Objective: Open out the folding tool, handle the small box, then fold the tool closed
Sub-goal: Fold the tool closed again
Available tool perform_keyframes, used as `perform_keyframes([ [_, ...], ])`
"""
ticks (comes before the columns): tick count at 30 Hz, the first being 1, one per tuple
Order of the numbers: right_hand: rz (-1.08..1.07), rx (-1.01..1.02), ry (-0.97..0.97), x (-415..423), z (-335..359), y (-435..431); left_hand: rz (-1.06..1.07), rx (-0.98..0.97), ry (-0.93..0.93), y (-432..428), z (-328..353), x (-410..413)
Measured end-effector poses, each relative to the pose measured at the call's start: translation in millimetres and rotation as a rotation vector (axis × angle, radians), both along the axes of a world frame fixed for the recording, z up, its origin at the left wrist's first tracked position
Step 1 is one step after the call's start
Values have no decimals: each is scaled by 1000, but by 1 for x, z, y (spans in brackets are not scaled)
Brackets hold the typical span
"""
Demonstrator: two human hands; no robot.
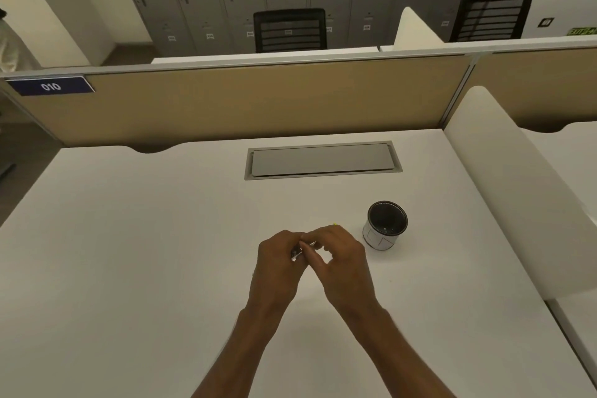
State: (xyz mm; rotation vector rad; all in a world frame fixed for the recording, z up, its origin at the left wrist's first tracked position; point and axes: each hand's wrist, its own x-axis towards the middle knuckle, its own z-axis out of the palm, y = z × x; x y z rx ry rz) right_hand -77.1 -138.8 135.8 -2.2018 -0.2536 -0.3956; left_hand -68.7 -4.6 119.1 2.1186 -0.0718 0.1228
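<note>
My left hand (280, 263) and my right hand (339, 260) meet above the middle of the white desk (129, 252). Between their fingertips is a small metallic folding tool (298, 254), of which only a shiny sliver shows. Both hands pinch it, and I cannot tell whether it is folded or opened out. A tiny yellow-green bit (335, 224) peeks out behind my right hand's knuckles; what it belongs to is hidden. No small box shows in the head view.
A round cup-like container (386, 225), white outside and dark inside, stands just right of my hands. A grey cable hatch (323, 160) lies flush in the desk further back. A tan partition (258, 100) closes the far edge; a white divider (517, 187) bounds the right.
</note>
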Motion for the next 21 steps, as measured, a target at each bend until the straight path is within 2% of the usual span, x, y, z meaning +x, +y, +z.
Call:
perform_keyframes([
  [3,-69,-13,25,3,-5,-2,40,31,-21,-3,-4,-3],
  [11,-194,103,118,6,-12,-6,79,69,-80,-8,-10,-6],
  [18,-327,372,233,16,-7,-13,74,132,-142,-8,-13,-6],
  [21,-352,594,442,18,-1,-14,90,98,-137,-8,-11,-5],
])
